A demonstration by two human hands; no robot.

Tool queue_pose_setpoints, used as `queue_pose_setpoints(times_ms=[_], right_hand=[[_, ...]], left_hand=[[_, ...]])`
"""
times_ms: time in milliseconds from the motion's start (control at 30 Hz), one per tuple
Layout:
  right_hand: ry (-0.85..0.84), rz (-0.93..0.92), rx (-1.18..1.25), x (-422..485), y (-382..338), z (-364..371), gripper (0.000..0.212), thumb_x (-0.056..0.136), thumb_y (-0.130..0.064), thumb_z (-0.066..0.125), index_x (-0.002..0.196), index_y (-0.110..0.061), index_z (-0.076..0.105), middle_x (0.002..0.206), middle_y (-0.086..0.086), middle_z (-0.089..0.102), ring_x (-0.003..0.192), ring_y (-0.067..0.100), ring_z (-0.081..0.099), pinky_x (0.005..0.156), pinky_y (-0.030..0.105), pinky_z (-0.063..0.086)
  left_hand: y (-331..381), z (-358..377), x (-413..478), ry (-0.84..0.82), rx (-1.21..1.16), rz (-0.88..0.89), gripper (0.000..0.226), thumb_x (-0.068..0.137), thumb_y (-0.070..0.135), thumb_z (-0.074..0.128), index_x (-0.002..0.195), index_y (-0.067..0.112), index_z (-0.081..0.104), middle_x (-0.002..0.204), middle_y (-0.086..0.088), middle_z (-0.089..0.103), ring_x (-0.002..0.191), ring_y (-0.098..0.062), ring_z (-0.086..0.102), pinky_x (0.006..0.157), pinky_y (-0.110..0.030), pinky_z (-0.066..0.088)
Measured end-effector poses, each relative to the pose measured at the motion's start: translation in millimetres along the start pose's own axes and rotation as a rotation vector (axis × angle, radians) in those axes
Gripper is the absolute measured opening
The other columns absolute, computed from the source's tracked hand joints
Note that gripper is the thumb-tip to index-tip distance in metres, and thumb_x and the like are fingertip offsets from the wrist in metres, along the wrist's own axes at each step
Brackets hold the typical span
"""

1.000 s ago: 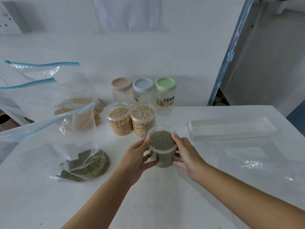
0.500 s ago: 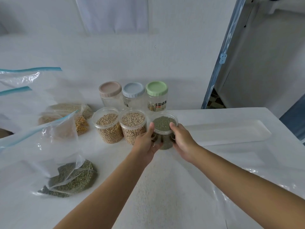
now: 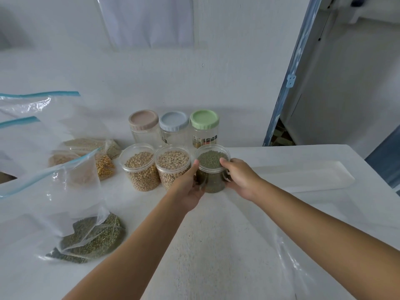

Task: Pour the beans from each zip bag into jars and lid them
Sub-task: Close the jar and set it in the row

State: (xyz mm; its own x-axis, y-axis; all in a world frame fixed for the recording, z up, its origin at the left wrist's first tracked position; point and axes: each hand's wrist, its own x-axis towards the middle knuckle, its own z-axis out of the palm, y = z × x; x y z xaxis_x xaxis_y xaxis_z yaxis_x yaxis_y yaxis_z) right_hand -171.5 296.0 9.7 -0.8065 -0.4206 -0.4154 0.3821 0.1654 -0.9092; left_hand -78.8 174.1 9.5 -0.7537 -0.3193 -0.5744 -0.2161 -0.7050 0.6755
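Roughly midway: grips third filled jar [image 3: 211,162], fingers of left hand [image 3: 190,188] and right hand [image 3: 240,178] curled round it. Leaves all three unlidded and zip bags [image 3: 93,241] unpoured.

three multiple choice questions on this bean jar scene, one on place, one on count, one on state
1. Where is the jar of green beans in the front row of open jars?
A) left end
B) middle
C) right end

2. How many lidded jars stand in the back row?
A) two
B) three
C) four

3. What is happening with the jar of green beans?
A) both grips hold it
B) only one grip holds it
C) neither grip touches it

Answers:
1 C: the tan bean jar and the pale bean jar are both to its left.
2 B: there is a pink lid, a blue lid and a green lid.
3 A: the left grip and the right grip curl round its sides.
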Motion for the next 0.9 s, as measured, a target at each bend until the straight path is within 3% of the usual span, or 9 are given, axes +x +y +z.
queue_pose_setpoints(times_ms=[67, 200, 300, 400, 467, 567, 633, 767, 900], right_hand=[[0.024, -0.035, -0.044, -9.0, -8.0, -4.6, 0.030, 0.105, -0.025, 0.054, 0.123, -0.002, 0.059, 0.121, 0.015, 0.065, 0.109, 0.028, 0.065, 0.079, 0.035, 0.057], [0.190, -0.205, -0.331, -36.0, -22.0, -4.1, 0.017, 0.102, -0.029, 0.055, 0.110, -0.015, 0.062, 0.097, 0.000, 0.063, 0.083, 0.012, 0.058, 0.072, 0.032, 0.047], [0.245, -0.419, -0.478, -46.2, -35.2, 1.1, 0.014, 0.099, -0.026, 0.058, 0.095, -0.015, 0.066, 0.092, -0.005, 0.063, 0.085, 0.011, 0.058, 0.071, 0.032, 0.044], [0.236, -0.549, -0.437, -32.9, -56.8, 9.6, 0.010, 0.097, -0.026, 0.062, 0.098, -0.015, 0.063, 0.091, -0.002, 0.064, 0.083, 0.016, 0.060, 0.068, 0.030, 0.046], [0.212, -0.590, -0.463, -13.6, -72.4, 13.9, 0.024, 0.093, -0.031, 0.069, 0.111, -0.019, 0.059, 0.103, 0.000, 0.063, 0.094, 0.017, 0.060, 0.075, 0.030, 0.047], [0.153, -0.545, -0.560, 18.4, -92.3, 17.1, 0.066, 0.085, -0.040, 0.079, 0.139, -0.026, 0.044, 0.130, 0.002, 0.051, 0.119, 0.018, 0.049, 0.095, 0.032, 0.041], [0.112, -0.485, -0.595, 37.9, -101.1, 18.3, 0.086, 0.079, -0.041, 0.085, 0.148, -0.027, 0.035, 0.143, 0.004, 0.044, 0.130, 0.022, 0.045, 0.103, 0.034, 0.040], [0.052, -0.386, -0.664, 70.7, -102.3, 18.6, 0.110, 0.069, -0.038, 0.093, 0.155, -0.022, 0.025, 0.149, 0.004, 0.041, 0.134, 0.024, 0.044, 0.105, 0.035, 0.042], [0.041, -0.426, -0.628, 82.1, -89.9, 14.8, 0.095, 0.069, -0.035, 0.094, 0.144, -0.020, 0.038, 0.129, -0.002, 0.055, 0.118, 0.020, 0.054, 0.097, 0.034, 0.048]], left_hand=[[6.6, -6.7, -6.1, -0.022, 0.083, -0.023, 0.035, 0.100, 0.023, 0.065, 0.128, 0.002, 0.062, 0.131, -0.013, 0.064, 0.110, -0.022, 0.065, 0.086, -0.036, 0.059], [29.8, -12.0, -36.9, -0.090, 0.325, 0.045, 0.018, 0.099, 0.019, 0.062, 0.110, 0.006, 0.068, 0.108, -0.012, 0.069, 0.098, -0.026, 0.068, 0.099, -0.044, 0.054], [53.1, -2.3, -56.5, -0.051, 0.543, 0.309, 0.021, 0.102, 0.023, 0.060, 0.110, 0.008, 0.074, 0.105, -0.008, 0.078, 0.094, -0.024, 0.074, 0.091, -0.040, 0.055], [77.8, 11.7, -51.7, -0.009, 0.653, 0.581, 0.022, 0.105, 0.023, 0.054, 0.106, 0.010, 0.072, 0.096, -0.004, 0.076, 0.085, -0.015, 0.068, 0.076, -0.027, 0.050], [93.8, 17.1, -28.1, 0.052, 0.777, 0.781, 0.019, 0.106, 0.024, 0.053, 0.109, 0.014, 0.070, 0.101, 0.001, 0.072, 0.094, -0.013, 0.065, 0.081, -0.028, 0.048], [117.1, 24.5, 16.0, 0.159, 1.045, 0.986, 0.026, 0.107, 0.028, 0.050, 0.125, 0.018, 0.066, 0.123, 0.002, 0.068, 0.119, -0.017, 0.058, 0.104, -0.040, 0.044], [131.5, 31.5, 40.7, 0.226, 1.278, 1.007, 0.035, 0.108, 0.033, 0.044, 0.138, 0.023, 0.059, 0.140, 0.004, 0.060, 0.137, -0.020, 0.044, 0.114, -0.048, 0.030], [142.5, 42.3, 74.1, 0.271, 1.771, 0.846, 0.046, 0.109, 0.047, 0.032, 0.147, 0.030, 0.050, 0.159, 0.007, 0.040, 0.152, -0.020, 0.016, 0.115, -0.058, 0.014], [137.6, 41.1, 85.5, 0.318, 1.895, 0.825, 0.046, 0.108, 0.050, 0.028, 0.138, 0.032, 0.057, 0.162, 0.005, 0.033, 0.155, -0.022, 0.003, 0.115, -0.064, 0.008]])
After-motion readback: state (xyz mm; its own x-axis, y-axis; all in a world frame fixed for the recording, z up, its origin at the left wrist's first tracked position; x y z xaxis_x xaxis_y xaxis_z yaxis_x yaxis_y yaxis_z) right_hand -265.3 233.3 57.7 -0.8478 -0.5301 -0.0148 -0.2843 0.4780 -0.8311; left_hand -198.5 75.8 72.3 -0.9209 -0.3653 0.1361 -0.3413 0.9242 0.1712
